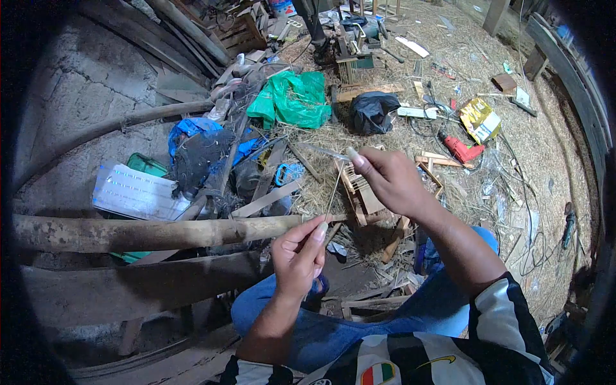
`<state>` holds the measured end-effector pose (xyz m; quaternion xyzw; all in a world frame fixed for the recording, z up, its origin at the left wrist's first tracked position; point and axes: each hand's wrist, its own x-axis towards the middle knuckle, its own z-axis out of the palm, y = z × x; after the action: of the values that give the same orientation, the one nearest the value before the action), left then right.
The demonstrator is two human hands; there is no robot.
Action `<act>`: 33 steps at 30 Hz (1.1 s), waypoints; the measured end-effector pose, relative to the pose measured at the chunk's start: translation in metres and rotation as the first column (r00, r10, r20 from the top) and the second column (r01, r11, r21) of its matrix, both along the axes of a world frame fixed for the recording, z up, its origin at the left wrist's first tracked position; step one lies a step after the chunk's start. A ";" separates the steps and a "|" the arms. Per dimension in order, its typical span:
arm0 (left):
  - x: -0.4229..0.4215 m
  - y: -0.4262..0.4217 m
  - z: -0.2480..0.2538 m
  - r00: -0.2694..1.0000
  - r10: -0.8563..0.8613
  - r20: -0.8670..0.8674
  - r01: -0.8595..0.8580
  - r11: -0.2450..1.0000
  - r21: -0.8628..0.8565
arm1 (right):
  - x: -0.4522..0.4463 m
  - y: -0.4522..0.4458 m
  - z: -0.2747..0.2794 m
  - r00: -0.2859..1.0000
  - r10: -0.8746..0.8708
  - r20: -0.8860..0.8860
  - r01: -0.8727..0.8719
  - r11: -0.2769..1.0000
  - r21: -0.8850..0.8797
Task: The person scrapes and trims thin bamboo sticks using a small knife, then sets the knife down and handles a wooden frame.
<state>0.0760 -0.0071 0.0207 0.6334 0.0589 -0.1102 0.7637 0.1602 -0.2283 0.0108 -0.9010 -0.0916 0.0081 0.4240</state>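
My left hand (298, 256) pinches the lower end of a thin light stick (334, 192) between thumb and fingers. The stick slants up towards my right hand (388, 176), which is closed on a narrow blade-like tool (327, 151) that points left. The tool lies close to the upper end of the stick; whether they touch is hard to tell. Below and between my hands, a small slatted wooden frame (362, 196) stands on the straw-covered ground.
A bamboo pole (160, 233) crosses at the left. Beyond my hands lie a green plastic bag (292, 99), a black bag (373, 111), a red power drill (461, 149) with cables, and a yellow packet (479, 120). A wooden rail (564, 70) borders the right.
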 end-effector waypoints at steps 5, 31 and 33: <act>-0.002 -0.004 0.003 0.999 -0.015 0.039 0.009 0.990 0.138 | -0.015 0.022 -0.014 0.974 0.117 -0.191 0.049 0.720 0.692; -0.001 0.001 0.003 0.996 0.019 0.087 -0.028 0.993 0.111 | -0.034 0.019 0.010 0.911 0.226 0.345 -0.188 0.972 -0.141; -0.001 0.002 0.002 0.996 0.015 0.090 -0.021 0.997 0.076 | -0.026 0.014 0.010 0.959 0.142 0.243 -0.115 0.986 -0.121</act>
<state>0.0749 -0.0052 0.0222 0.6660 0.0346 -0.0724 0.7416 0.1343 -0.2147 0.0211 -0.9081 -0.2024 -0.0735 0.3592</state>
